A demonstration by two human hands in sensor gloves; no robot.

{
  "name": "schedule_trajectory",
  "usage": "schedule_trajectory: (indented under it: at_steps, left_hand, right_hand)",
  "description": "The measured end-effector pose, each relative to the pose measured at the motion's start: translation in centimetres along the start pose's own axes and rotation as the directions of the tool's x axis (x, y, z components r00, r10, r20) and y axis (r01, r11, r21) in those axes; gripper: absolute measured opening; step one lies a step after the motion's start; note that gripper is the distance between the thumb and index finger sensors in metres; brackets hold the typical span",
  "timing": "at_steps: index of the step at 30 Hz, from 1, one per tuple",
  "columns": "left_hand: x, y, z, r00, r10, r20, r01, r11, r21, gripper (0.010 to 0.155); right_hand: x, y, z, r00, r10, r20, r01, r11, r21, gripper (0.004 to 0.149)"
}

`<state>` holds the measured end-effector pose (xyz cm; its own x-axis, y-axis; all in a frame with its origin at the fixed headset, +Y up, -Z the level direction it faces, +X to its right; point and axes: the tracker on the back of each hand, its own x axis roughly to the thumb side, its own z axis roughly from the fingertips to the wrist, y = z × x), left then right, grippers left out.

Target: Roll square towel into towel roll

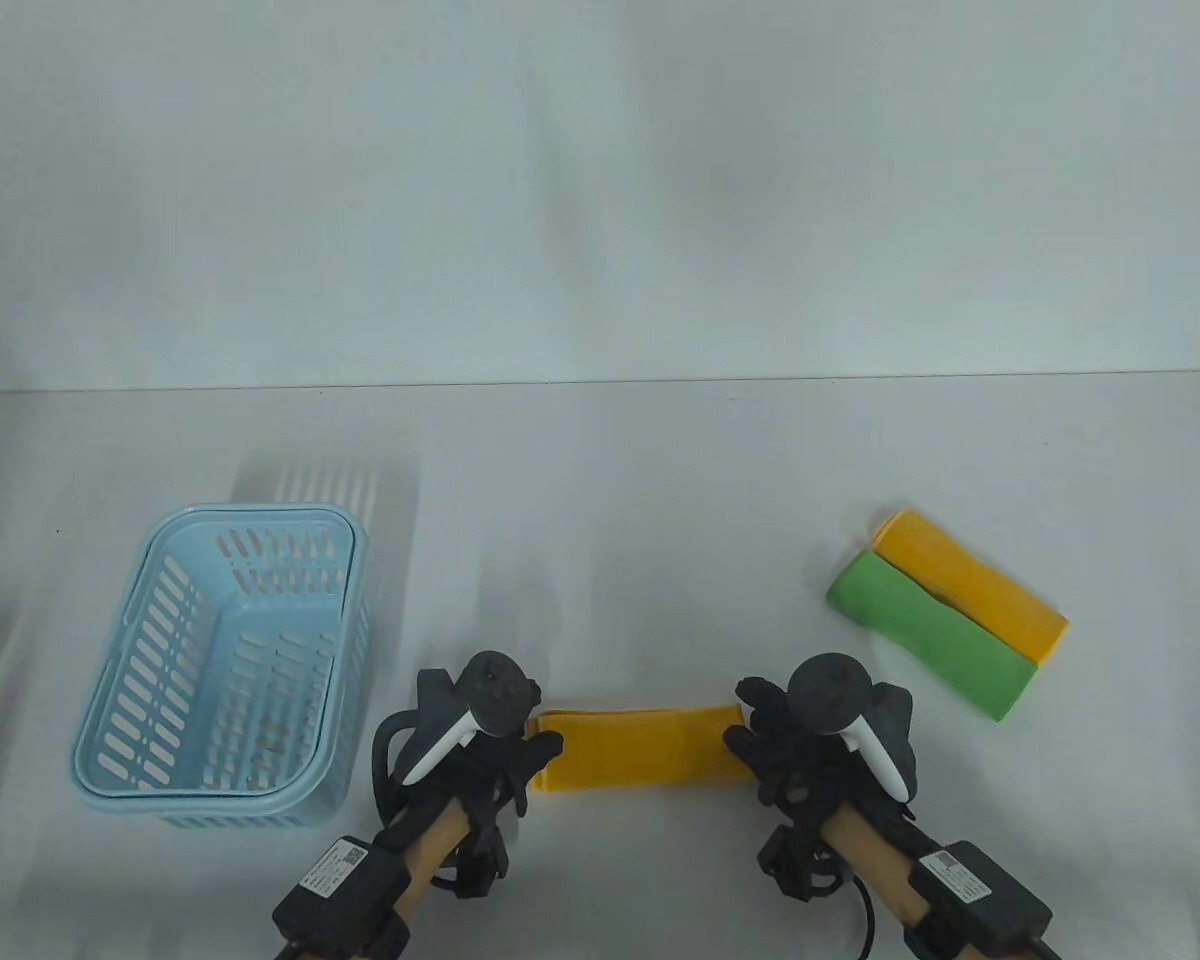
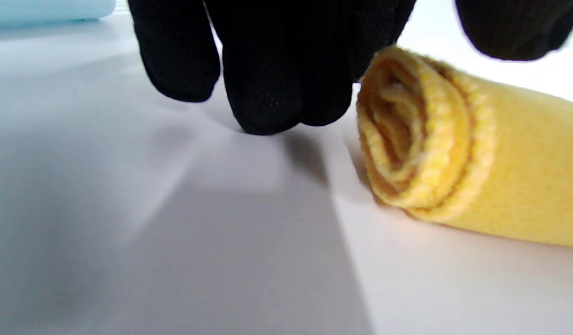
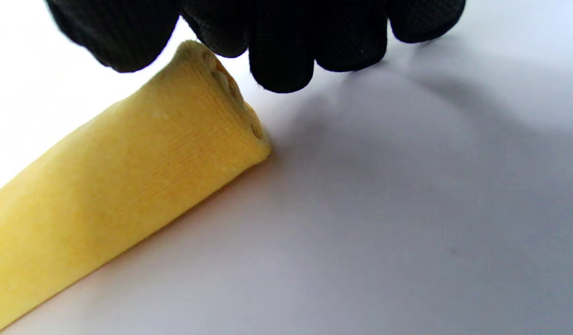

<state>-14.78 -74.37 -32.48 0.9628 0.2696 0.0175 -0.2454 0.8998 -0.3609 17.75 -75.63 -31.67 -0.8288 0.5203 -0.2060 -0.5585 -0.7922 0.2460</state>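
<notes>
- Yellow towel (image 1: 640,748) lies rolled up on the white bench (image 1: 600,470), near the front edge, its length running left to right between the two hands.
- In the left wrist view the towel's (image 2: 477,153) left end shows a spiral of layers with a stitched hem; in the right wrist view the towel's (image 3: 128,181) right end is a tight, flattened roll resting on the bench.
- Left hand (image 1: 505,745) sits at the roll's left end; its fingers (image 2: 267,70) point down and stand on the bench just beside that end, and the thumb reaches over the top of the roll. Whether they actually pinch the cloth I cannot tell.
- Right hand (image 1: 790,745) sits at the right end; its fingers (image 3: 281,51) hang just past that end, tips close to the bench, while the thumb hangs on the other side of the roll's end. Here too I cannot tell whether the cloth is gripped.
- Light blue slotted basket (image 1: 225,670) stands on the bench to the left of the left hand.
- Green rolled towel (image 1: 925,635) and another yellow rolled towel (image 1: 975,582) lie side by side, touching, at an angle, farther back to the right of the right hand.
</notes>
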Motion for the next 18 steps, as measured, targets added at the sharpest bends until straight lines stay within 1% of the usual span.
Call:
schedule_trajectory:
  at_steps: [7,14,18]
  left_hand:
    - [0.3,0.6,0.6,1.0,0.001,0.016,-0.001,0.999,0.037,0.081]
    - [1.2,1.7,1.9,0.996,-0.065,0.054,0.057,0.989,0.136,0.082]
    - [1.7,2.7,3.0,0.994,-0.08,0.076,0.063,0.976,0.211,0.082]
  right_hand:
    - [-0.1,-0.1,0.0,1.0,0.006,0.002,-0.006,1.0,0.006,0.072]
    - [0.5,-0.5,0.4,0.998,0.032,0.045,-0.031,0.999,-0.023,0.074]
    - [1.3,-0.8,1.0,0.993,0.041,0.109,-0.034,0.998,-0.058,0.075]
